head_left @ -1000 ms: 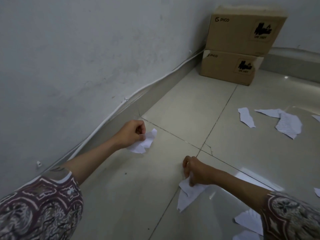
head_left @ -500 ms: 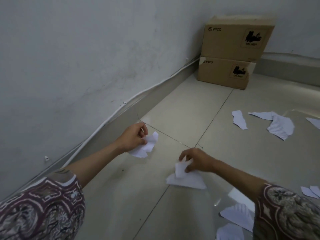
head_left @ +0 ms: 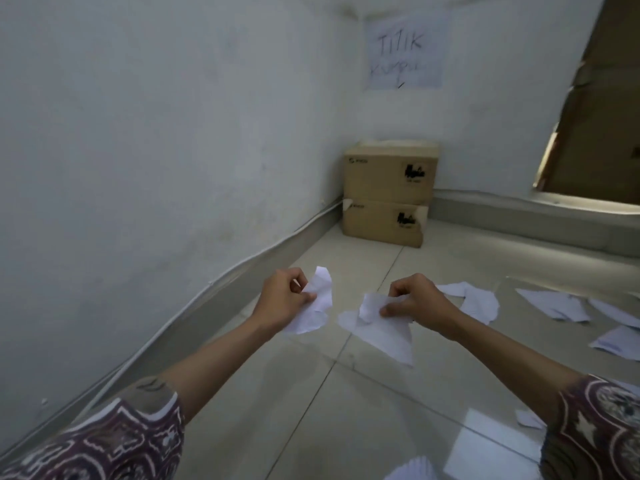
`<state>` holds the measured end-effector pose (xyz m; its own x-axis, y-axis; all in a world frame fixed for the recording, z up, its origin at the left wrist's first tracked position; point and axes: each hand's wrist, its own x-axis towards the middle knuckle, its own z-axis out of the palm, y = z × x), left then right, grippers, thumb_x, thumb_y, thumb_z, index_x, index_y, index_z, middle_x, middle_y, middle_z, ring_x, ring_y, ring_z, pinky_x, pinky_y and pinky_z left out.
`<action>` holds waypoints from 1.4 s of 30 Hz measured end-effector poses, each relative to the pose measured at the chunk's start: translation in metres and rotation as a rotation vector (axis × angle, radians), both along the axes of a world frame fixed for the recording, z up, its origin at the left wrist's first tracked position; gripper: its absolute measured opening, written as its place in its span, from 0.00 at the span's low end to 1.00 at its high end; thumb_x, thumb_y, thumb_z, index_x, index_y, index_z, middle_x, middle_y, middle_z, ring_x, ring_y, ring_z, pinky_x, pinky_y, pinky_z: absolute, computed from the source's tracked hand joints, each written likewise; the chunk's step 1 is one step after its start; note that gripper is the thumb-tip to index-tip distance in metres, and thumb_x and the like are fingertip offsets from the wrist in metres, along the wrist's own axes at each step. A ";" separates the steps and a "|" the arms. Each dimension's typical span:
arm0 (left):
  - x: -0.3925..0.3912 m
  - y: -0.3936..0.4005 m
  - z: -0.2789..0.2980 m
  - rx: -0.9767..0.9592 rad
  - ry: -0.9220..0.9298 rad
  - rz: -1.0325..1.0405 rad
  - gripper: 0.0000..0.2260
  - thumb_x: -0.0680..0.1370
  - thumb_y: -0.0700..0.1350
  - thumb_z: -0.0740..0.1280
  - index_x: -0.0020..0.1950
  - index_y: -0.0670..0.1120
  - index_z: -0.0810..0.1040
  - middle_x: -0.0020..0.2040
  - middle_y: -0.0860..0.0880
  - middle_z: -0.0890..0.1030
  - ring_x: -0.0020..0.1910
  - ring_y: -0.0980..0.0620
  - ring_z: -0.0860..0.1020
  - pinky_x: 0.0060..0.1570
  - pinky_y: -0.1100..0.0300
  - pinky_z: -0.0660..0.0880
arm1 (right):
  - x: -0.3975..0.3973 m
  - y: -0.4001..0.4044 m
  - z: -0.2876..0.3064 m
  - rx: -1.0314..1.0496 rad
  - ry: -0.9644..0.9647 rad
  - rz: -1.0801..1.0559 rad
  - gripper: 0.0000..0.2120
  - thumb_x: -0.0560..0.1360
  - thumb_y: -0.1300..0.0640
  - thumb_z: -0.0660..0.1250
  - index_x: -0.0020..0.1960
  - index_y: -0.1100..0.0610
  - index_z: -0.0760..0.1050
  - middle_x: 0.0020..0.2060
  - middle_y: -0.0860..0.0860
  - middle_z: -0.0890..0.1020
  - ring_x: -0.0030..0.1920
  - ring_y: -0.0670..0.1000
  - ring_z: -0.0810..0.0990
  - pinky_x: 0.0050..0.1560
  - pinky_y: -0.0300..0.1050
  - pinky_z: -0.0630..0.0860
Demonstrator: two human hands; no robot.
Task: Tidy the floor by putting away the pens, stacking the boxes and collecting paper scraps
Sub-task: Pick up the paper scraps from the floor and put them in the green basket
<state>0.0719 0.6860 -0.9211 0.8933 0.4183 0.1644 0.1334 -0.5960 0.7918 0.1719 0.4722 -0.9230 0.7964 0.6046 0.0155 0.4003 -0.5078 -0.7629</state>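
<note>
The left hand (head_left: 282, 299) pinches a crumpled paper scrap (head_left: 317, 303); the right hand (head_left: 415, 301) grips another white scrap (head_left: 375, 327), its curled fingers hiding the scrap's upper edge. More loose scraps (head_left: 554, 301) lie on the floor (head_left: 346, 393) at three o'clock, some cut off by the frame. Two stacked boxes (head_left: 388, 195) sit in the corner at twelve o'clock, their print blurred.

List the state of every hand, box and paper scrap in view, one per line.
Left hand: grips a crumpled paper scrap.
Right hand: pinches a larger paper scrap.
Upper box: closed, stacked on the lower box.
Loose scraps: lying flat on the floor, uncollected.
</note>
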 end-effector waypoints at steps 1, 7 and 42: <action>0.006 -0.010 0.008 -0.007 -0.023 -0.017 0.12 0.71 0.35 0.70 0.31 0.44 0.70 0.26 0.50 0.68 0.27 0.54 0.65 0.28 0.64 0.61 | -0.002 -0.012 0.008 0.028 -0.012 -0.018 0.14 0.68 0.64 0.72 0.27 0.56 0.71 0.26 0.50 0.72 0.29 0.47 0.70 0.31 0.36 0.66; 0.033 -0.070 0.034 -0.042 -0.088 -0.131 0.09 0.72 0.37 0.70 0.34 0.40 0.72 0.29 0.47 0.70 0.31 0.50 0.67 0.34 0.59 0.64 | -0.020 -0.088 0.028 0.215 -0.086 -0.222 0.17 0.70 0.61 0.71 0.27 0.54 0.68 0.24 0.46 0.68 0.24 0.40 0.66 0.30 0.35 0.62; -0.049 -0.586 0.106 -0.131 0.004 -1.354 0.12 0.73 0.39 0.70 0.35 0.43 0.69 0.32 0.45 0.72 0.30 0.51 0.69 0.29 0.62 0.63 | -0.328 -0.477 0.093 0.411 -0.539 -1.607 0.11 0.74 0.62 0.67 0.36 0.67 0.72 0.28 0.58 0.77 0.22 0.44 0.71 0.23 0.35 0.67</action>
<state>0.0226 0.1002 -0.8154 0.6135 -0.7671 0.1875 -0.4885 -0.1821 0.8533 -0.1557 -0.0050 -0.8301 0.4032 -0.8256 0.3946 -0.0341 -0.4445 -0.8951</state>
